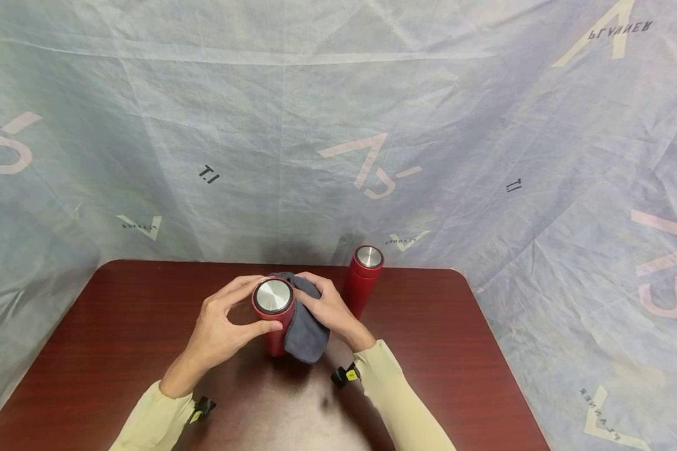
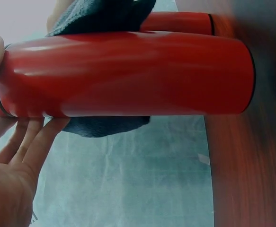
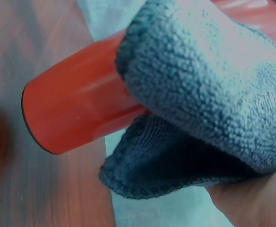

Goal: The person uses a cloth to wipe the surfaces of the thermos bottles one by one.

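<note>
A red thermos bottle [image 1: 274,343] with a silver lid stands roughly upright at the middle of the table. My left hand [image 1: 217,329] grips it near the top, thumb on the near side and fingers on the far side, as the left wrist view of the bottle [image 2: 128,75] shows. My right hand [image 1: 330,307] holds a dark grey cloth [image 1: 307,335] against the bottle's right side. In the right wrist view the fuzzy cloth [image 3: 199,85] hides the fingers and wraps part of the bottle [image 3: 76,101]. Whether the base touches the table, I cannot tell.
A second red thermos bottle [image 1: 363,285] stands behind my right hand, near the table's back edge. The dark red wooden table [image 1: 440,351] is enclosed at the back and sides by a grey printed fabric sheet [image 1: 248,125].
</note>
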Available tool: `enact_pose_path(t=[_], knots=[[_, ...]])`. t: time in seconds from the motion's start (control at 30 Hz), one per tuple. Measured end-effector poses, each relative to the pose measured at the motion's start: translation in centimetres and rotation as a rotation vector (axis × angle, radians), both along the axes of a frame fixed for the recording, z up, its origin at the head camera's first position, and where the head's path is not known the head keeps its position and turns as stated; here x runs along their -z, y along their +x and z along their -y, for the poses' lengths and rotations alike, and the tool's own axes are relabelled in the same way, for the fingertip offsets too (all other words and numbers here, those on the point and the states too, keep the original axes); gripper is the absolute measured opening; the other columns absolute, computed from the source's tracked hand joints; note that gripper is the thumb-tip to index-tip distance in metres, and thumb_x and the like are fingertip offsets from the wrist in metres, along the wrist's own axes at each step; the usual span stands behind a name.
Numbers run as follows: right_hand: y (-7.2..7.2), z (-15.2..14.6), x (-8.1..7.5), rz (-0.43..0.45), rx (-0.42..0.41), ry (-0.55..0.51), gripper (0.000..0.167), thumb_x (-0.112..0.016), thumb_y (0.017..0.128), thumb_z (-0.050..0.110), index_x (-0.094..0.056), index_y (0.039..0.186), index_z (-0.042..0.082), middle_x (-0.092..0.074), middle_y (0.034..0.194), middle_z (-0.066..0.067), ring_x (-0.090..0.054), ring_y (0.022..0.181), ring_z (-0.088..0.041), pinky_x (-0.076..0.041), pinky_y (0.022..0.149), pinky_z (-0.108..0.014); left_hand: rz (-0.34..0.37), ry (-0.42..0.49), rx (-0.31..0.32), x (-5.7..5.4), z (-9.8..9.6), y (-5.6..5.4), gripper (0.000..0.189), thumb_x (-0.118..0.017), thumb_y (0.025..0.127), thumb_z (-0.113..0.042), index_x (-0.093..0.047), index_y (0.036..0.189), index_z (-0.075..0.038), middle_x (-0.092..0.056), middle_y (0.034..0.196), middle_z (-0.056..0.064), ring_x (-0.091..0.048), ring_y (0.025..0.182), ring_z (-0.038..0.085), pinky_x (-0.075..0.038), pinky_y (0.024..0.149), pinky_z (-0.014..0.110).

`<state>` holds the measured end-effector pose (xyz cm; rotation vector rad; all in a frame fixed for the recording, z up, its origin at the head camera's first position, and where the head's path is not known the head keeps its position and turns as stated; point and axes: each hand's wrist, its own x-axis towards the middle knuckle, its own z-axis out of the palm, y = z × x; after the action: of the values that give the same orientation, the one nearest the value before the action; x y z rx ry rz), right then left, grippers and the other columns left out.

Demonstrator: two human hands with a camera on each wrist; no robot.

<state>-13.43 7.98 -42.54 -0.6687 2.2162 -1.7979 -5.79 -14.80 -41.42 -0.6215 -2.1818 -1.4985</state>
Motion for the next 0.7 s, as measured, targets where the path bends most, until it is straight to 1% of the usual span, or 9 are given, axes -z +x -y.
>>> enact_pose_path(t=[0.2, 0.33, 0.43, 0.5, 0.6, 0.7], knots=[[0.4, 0.0, -0.3, 0.009, 0.021, -0.036, 0.028, -0.068, 0.105, 0.023, -0.074, 0.13, 0.012, -0.074, 0.117, -0.003, -0.066, 0.104, -0.014, -0.052, 0.096, -0.029, 0.063, -0.014, -0.03, 0.1, 0.2, -0.1, 0.072, -0.102, 0.074, -0.021, -0.072, 0.14, -0.025, -0.068, 0.134, -0.01, -0.065, 0.124, 0.011, -0.052, 0.098, 0.018], [0.8, 0.0, -0.5, 0.007, 0.037, -0.042, 0.029, -0.067, 0.106, 0.024, -0.073, 0.131, 0.011, -0.073, 0.119, -0.005, -0.065, 0.105, -0.015, -0.052, 0.095, -0.029, 0.097, 0.021, -0.017, 0.0, 0.2, -0.1, 0.07, -0.101, 0.076, -0.021, -0.072, 0.14, -0.024, -0.068, 0.134, -0.01, -0.068, 0.119, 0.012, -0.057, 0.095, 0.02], [1.2, -0.1, -0.4, -0.011, 0.049, -0.054, 0.029, -0.067, 0.106, 0.023, -0.072, 0.131, 0.01, -0.073, 0.119, -0.007, -0.065, 0.105, -0.016, -0.052, 0.094, -0.029, 0.108, 0.045, -0.011, 0.0, 0.2, -0.2, 0.068, -0.1, 0.077, -0.019, -0.072, 0.139, -0.023, -0.068, 0.134, -0.008, -0.07, 0.115, 0.012, -0.06, 0.092, 0.022], [1.5, -0.1, -0.4, -0.023, 0.061, -0.068, 0.029, -0.067, 0.105, 0.023, -0.072, 0.131, 0.01, -0.073, 0.119, -0.007, -0.065, 0.105, -0.016, -0.053, 0.093, -0.028, 0.108, 0.045, -0.017, 0.0, 0.1, -0.2, 0.068, -0.1, 0.078, -0.019, -0.072, 0.139, -0.023, -0.068, 0.133, -0.008, -0.07, 0.115, 0.011, -0.059, 0.092, 0.022], [1.9, -0.1, -0.3, -0.03, 0.082, -0.097, 0.031, -0.067, 0.104, 0.02, -0.071, 0.132, 0.009, -0.073, 0.122, -0.008, -0.065, 0.108, -0.016, -0.053, 0.095, -0.028, 0.107, 0.052, -0.031, 0.0, 0.1, -0.3, 0.068, -0.1, 0.077, -0.016, -0.073, 0.139, -0.022, -0.069, 0.133, -0.005, -0.07, 0.114, 0.01, -0.059, 0.092, 0.02], [2.4, -0.1, -0.1, -0.029, 0.098, -0.132, 0.034, -0.067, 0.103, 0.018, -0.07, 0.135, 0.008, -0.072, 0.125, -0.008, -0.064, 0.11, -0.015, -0.052, 0.096, -0.028, 0.1, 0.056, -0.06, 0.1, 0.0, -0.4, 0.068, -0.1, 0.076, -0.015, -0.074, 0.138, -0.02, -0.07, 0.132, -0.003, -0.069, 0.114, 0.008, -0.058, 0.09, 0.018]])
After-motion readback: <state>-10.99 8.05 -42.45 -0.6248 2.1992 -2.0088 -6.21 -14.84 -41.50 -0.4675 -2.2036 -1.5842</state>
